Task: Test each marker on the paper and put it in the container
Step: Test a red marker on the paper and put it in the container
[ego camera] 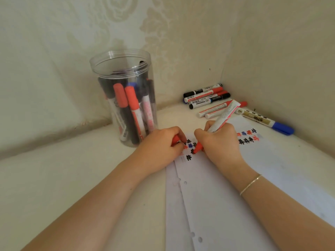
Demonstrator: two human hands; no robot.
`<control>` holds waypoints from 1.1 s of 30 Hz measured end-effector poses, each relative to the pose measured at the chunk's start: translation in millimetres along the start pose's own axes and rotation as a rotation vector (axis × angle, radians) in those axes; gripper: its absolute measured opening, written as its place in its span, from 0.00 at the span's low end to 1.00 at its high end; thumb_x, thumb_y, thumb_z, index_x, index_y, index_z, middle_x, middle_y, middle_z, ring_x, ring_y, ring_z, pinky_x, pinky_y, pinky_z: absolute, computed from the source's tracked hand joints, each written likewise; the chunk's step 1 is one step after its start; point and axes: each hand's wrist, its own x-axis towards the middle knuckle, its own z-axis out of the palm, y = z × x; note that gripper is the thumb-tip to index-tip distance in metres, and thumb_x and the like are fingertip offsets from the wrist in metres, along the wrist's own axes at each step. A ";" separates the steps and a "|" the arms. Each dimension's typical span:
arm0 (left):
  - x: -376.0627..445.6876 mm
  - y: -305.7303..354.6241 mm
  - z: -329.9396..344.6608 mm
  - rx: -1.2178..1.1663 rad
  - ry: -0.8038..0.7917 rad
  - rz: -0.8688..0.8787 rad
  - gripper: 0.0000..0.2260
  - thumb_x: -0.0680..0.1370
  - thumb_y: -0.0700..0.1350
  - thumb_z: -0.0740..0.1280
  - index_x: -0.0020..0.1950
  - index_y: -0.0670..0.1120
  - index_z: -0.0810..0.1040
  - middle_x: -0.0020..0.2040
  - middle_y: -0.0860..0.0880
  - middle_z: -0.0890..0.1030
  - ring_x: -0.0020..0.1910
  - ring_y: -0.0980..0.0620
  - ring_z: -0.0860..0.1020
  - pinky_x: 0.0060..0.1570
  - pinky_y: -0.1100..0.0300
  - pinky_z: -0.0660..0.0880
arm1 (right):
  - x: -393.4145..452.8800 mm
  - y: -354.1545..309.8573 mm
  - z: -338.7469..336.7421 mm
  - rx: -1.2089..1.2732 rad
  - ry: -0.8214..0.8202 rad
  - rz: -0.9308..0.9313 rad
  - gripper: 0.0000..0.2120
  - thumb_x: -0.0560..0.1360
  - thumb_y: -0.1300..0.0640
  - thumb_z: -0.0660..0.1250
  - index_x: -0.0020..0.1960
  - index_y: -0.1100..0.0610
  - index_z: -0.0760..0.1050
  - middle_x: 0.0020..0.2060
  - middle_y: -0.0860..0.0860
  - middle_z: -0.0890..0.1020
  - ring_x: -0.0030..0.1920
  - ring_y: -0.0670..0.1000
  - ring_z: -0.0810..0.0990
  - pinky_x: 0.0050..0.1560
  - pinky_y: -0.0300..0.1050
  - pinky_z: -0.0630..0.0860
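Spreading across the cream tabletop, the white punched sheets of paper run from the near edge toward the far right corner, with rows of small black, red and blue test marks at their far end. Left of the paper and far from the viewer stands the tall clear plastic container, upright, open-topped and already crowded with capped markers. A loose cluster of untested markers lies in the far right corner, with one blue-capped marker nearest the right wall.

The right hand has its grip closed around a white-barrelled red marker, tip down on the paper, long axis slanting up and away to the far right. The left hand, just beside it, pinches what looks like the red cap.

Judging from this, the container lies up and left of the marker, nearer the left hand.
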 end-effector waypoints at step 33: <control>-1.6 4.7 -0.1 0.023 0.015 -0.018 0.05 0.77 0.43 0.65 0.49 0.53 0.77 0.21 0.61 0.69 0.27 0.66 0.71 0.26 0.70 0.63 | -3.3 -0.8 1.6 -0.114 -0.038 -0.103 0.10 0.67 0.66 0.65 0.31 0.61 0.65 0.24 0.54 0.62 0.25 0.47 0.59 0.21 0.34 0.55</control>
